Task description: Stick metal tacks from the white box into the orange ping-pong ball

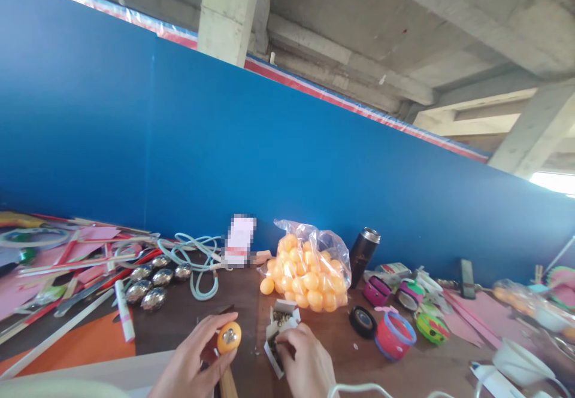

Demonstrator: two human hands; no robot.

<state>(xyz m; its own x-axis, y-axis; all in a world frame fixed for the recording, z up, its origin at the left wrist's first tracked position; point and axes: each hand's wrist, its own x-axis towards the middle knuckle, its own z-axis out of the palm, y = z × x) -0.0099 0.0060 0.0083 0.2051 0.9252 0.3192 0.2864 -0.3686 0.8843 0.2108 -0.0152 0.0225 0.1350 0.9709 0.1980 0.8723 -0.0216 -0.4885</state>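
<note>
Between the thumb and fingers of my left hand [197,350] is an orange ping-pong ball [229,337], with a few shiny metal pieces like thumbtacks on its near face. My right hand [305,359] has its fingertips bent together inside a small open cardboard box [275,359]. What the fingertips pinch, if anything, is hidden. Small metal tacks [281,317] lie in the box's upper part. A wooden handle [228,383] shows below my left hand. Behind the box stands a clear plastic bag [332,242] full of orange ping-pong balls, with one loose ball [267,286] beside it.
Several shiny silver balls [154,298], a glue stick [124,311] and a coiled pale-blue tube [202,290] lie left. A phone [240,239] leans at the back. Rightward are a black flask [363,254], black tape roll [362,321] and pink cup [394,335]. A blue partition [269,164] rises behind.
</note>
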